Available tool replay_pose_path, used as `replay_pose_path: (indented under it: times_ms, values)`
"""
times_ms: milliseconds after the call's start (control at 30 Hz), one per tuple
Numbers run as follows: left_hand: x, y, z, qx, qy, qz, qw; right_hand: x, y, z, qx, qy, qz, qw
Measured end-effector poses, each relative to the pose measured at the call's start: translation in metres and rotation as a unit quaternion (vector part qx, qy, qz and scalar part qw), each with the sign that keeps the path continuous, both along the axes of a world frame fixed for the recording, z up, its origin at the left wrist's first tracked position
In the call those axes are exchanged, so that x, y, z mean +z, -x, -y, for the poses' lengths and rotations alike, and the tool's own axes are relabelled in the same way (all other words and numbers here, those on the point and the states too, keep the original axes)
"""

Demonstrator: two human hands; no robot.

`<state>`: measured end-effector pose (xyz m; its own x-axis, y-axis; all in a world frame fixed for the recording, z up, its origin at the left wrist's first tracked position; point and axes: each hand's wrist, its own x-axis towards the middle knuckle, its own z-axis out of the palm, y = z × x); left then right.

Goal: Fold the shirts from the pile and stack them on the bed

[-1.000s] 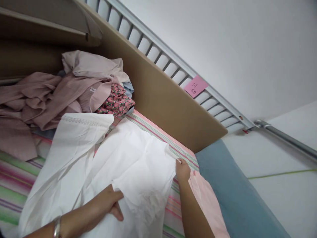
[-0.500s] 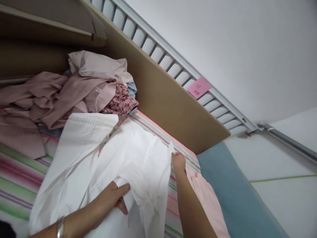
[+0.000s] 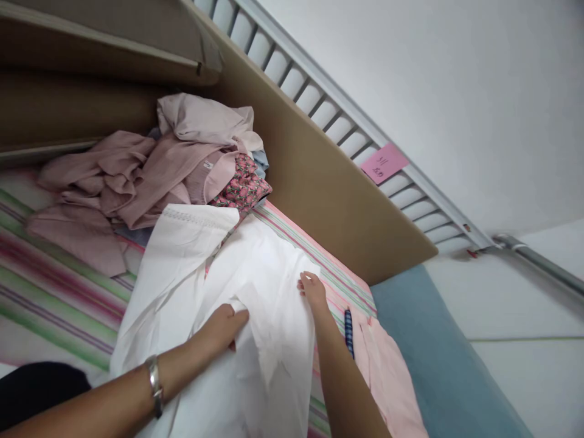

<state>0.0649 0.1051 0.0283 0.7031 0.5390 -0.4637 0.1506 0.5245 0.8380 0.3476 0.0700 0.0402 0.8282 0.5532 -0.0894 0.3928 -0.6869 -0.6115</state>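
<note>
A white shirt [image 3: 269, 255] lies spread on the striped bedding, one sleeve [image 3: 182, 243] with a patterned hem stretched out at its left. My left hand [image 3: 228, 325], wearing a silver bracelet [image 3: 155, 386] at the wrist, is closed on a raised fold of the shirt near its middle. The fold's loose end hangs to the right of the thumb. My right hand [image 3: 314, 289] is at the shirt's right edge, its fingers bent and slightly apart over the cloth, with no fabric visibly pinched between them.
A heap of pink and mauve clothes [image 3: 128, 176] with a floral piece [image 3: 244, 185] lies at the upper left. Pink folded cloth [image 3: 383, 365] and a dark blue roll [image 3: 348, 331] lie at the right, beside a blue panel [image 3: 447, 340]. A tan board [image 3: 337, 194] stands against the white rail.
My right hand has let go of the shirt's right edge and moved slightly left and up; that edge now lies lower. My left hand still grips the fold, a little higher. The view has shifted.
</note>
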Motion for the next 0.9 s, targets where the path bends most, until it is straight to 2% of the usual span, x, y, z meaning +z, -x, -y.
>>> replay_pose_path:
  times_ms: [67,200,300,400,467,533,600,667,767,833,900]
  values:
    - [-0.005,0.001,-0.003,-0.013,-0.057,-0.046,0.997,0.008,0.020,0.039,0.018,-0.028,-0.001,0.999]
    - [-0.014,0.010,-0.009,-0.055,-0.216,-0.105,0.969,0.013,0.076,0.144,0.025,-0.064,-0.035,0.997]
    - [-0.022,0.017,-0.013,-0.024,-0.297,-0.148,0.943,0.003,0.118,0.214,0.010,-0.097,-0.088,0.991]
    - [-0.029,0.024,-0.011,0.024,-0.324,-0.174,0.930,-0.014,0.146,0.254,-0.003,-0.111,-0.122,0.986]
    - [-0.033,0.028,-0.005,0.039,-0.356,-0.185,0.915,-0.022,0.154,0.266,0.027,-0.058,-0.137,0.988]
    - [-0.034,0.032,0.001,0.046,-0.400,-0.184,0.897,-0.020,0.155,0.269,0.066,0.026,-0.122,0.990]
    - [-0.032,0.037,0.006,0.058,-0.445,-0.191,0.873,-0.006,0.153,0.267,0.090,0.087,-0.084,0.989]
    - [-0.026,0.041,0.010,0.071,-0.502,-0.210,0.836,0.014,0.150,0.261,0.102,0.095,-0.058,0.989]
    - [-0.013,0.043,0.015,0.051,-0.628,-0.244,0.737,0.034,0.151,0.241,0.131,0.030,-0.072,0.988]
    - [-0.006,0.042,0.021,-0.009,-0.709,-0.250,0.660,0.030,0.153,0.222,0.136,0.002,-0.121,0.983]
    - [-0.001,0.037,0.027,-0.098,-0.766,-0.232,0.591,0.015,0.153,0.204,0.139,0.027,-0.191,0.971]
